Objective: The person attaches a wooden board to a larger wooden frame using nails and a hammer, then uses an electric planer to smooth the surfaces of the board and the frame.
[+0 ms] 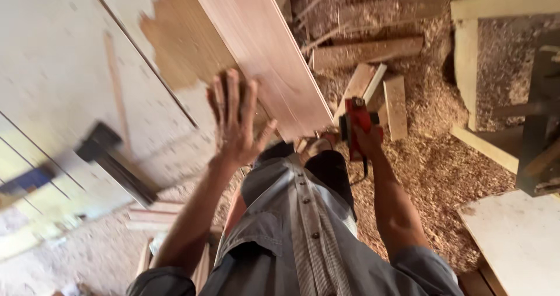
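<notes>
Steadying a long plank while gripping a red power tool

Pressing flat, the left hand [235, 118] spreads its fingers open against the near end of the reddish plank [262, 45], which leans over the sawdust floor [443, 167]. The right hand [366, 137] clenches the red power tool [356, 121] beside that end. A firm palm should stop the plank sliding. No packages, labels or signs show

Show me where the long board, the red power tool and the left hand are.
long board [262, 45], head view, on its broad reddish face.
red power tool [357, 118], head view, on its red body.
left hand [234, 124], head view, back of the hand.
</notes>
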